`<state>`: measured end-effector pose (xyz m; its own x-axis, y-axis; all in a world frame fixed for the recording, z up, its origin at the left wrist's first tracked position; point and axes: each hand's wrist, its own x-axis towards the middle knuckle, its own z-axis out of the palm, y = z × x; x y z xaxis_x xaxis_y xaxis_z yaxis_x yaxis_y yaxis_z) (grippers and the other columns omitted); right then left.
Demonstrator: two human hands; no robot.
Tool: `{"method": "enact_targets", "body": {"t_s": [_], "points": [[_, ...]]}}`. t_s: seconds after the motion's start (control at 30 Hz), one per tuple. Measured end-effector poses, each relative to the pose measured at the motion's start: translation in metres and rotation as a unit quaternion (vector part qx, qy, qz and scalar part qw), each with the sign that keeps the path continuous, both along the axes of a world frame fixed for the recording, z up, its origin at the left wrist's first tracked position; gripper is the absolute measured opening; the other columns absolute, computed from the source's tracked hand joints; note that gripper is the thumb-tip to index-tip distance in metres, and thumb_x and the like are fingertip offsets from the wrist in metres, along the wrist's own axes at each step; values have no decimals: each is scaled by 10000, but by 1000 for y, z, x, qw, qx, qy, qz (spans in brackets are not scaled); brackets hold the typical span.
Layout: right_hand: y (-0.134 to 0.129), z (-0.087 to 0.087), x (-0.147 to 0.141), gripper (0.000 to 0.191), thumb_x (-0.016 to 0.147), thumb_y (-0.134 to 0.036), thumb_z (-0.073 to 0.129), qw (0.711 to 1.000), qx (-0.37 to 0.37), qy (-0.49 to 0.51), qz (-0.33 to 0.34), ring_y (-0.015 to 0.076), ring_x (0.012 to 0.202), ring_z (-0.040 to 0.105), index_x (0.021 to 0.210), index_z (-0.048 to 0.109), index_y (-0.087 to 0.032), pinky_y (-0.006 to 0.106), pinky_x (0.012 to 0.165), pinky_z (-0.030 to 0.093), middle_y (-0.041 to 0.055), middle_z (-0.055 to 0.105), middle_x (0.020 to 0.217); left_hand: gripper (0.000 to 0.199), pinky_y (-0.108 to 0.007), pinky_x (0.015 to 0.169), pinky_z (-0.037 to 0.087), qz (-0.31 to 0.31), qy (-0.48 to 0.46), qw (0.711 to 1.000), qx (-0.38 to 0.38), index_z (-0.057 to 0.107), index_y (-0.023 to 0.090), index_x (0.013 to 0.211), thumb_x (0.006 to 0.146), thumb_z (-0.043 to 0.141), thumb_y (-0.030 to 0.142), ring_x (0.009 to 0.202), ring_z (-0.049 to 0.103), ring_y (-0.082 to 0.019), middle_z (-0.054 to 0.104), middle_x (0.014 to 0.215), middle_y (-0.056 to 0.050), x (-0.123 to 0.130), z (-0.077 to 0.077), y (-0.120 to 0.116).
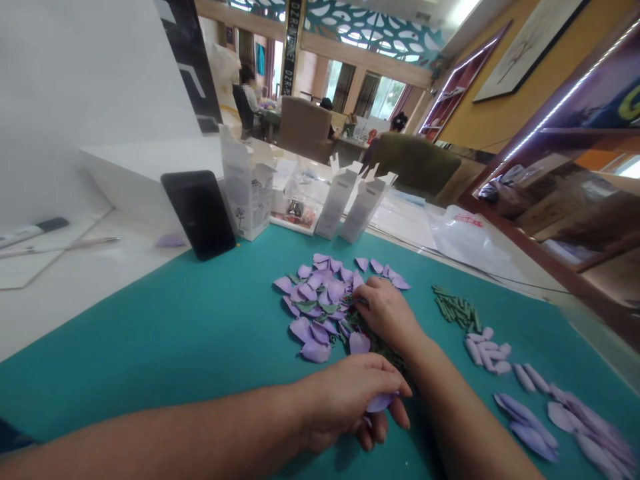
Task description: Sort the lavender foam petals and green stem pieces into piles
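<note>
My left hand [357, 393] is curled above the green mat, low in the middle of the view. A purple petal [381, 402] is held between its thumb and fingers, and a bit of a second one shows below. Farther out, my right hand [385, 310] reaches into the right side of a loose pile of purple petals [320, 287]. Its fingers are bent together with the tips among the petals; what they pinch, if anything, is hidden. Small green leaves [306, 306] lie mixed in the pile. One separate petal [359, 343] lies between my two hands.
On the right lie green sticks [456, 308], pale lilac rolled pieces [487, 350] and longer purple petals [527, 427]. Behind the pile stand a black tablet-like panel [199, 213], white boxes [247, 193] and a tray [295, 217]. A plastic bag [465, 233] lies beyond the mat [165, 333].
</note>
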<state>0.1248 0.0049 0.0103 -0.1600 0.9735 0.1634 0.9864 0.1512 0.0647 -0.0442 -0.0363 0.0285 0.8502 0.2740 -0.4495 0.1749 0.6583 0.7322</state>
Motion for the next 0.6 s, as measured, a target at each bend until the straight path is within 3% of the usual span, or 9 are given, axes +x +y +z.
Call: {"method": "enact_targets", "body": {"t_s": [0.13, 0.27, 0.47, 0.6], "points": [[3, -2, 5, 88, 854, -161, 605, 999, 11, 41, 13, 223, 861, 541, 856, 689, -191, 302, 739, 399, 68, 588, 870, 86, -166, 388, 312, 7, 3, 1000, -2, 541, 174, 871, 835, 483, 226, 430, 436, -66, 590, 675, 13, 0, 1, 0], [2, 1, 13, 96, 839, -217, 614, 983, -12, 182, 22, 175, 753, 528, 747, 634, -195, 277, 688, 394, 24, 569, 786, 126, -161, 369, 323, 8, -7, 1000, -10, 546, 172, 914, 854, 438, 198, 417, 439, -65, 586, 681, 14, -1, 0, 1], [-5, 21, 18, 298, 813, -448, 559, 908, -109, 396, -76, 131, 591, 403, 658, 543, -195, 263, 565, 324, -41, 447, 607, 167, -164, 375, 359, 2, -22, 999, -29, 554, 170, 951, 875, 405, 172, 414, 460, -66, 577, 686, 12, -2, 1, 2], [-10, 31, 16, 420, 767, -585, 579, 856, -140, 488, -99, 109, 548, 324, 622, 464, -208, 252, 523, 271, -64, 378, 562, 129, -168, 382, 359, 5, -20, 999, -33, 566, 168, 916, 874, 450, 206, 418, 464, -66, 566, 682, 16, -2, 0, 2]]}}
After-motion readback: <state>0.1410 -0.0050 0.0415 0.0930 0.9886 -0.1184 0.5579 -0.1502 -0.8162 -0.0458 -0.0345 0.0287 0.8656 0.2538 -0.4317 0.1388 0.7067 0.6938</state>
